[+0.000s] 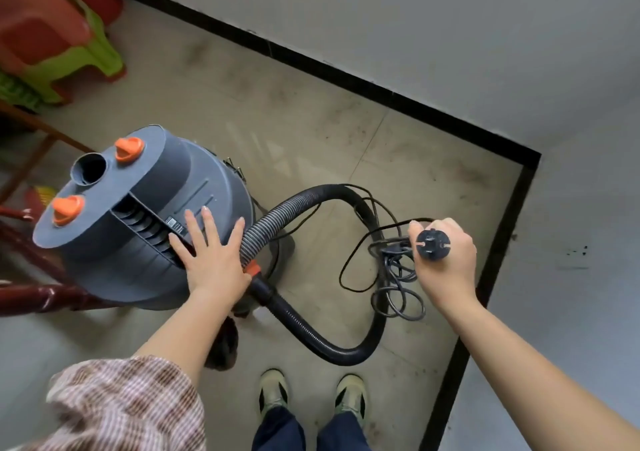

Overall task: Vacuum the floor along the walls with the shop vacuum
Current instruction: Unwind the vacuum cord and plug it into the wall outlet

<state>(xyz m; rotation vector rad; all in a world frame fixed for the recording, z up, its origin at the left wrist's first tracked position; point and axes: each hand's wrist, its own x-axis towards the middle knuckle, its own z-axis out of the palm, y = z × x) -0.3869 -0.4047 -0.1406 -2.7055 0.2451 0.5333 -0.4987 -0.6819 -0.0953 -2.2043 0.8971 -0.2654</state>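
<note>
A grey drum-shaped vacuum (138, 215) stands on the tiled floor (311, 121), left of centre and well apart from the floor's right corner. Its lid carries two orange knobs (129, 149), a round open port (90, 170) and a row of vents. A black ribbed hose (346, 346) leaves its side and loops over the floor toward that corner. The left hand (211, 256) lies spread flat on the lid, fingers straight. The right hand (446, 260) is curled round a black plug (433, 244), prongs facing up, with the cord (394, 277) hanging in tangled coils. The vacuum's base is hidden under its body, the lid label is too small to read, and the hose's far end is lost behind the cord.
</note>
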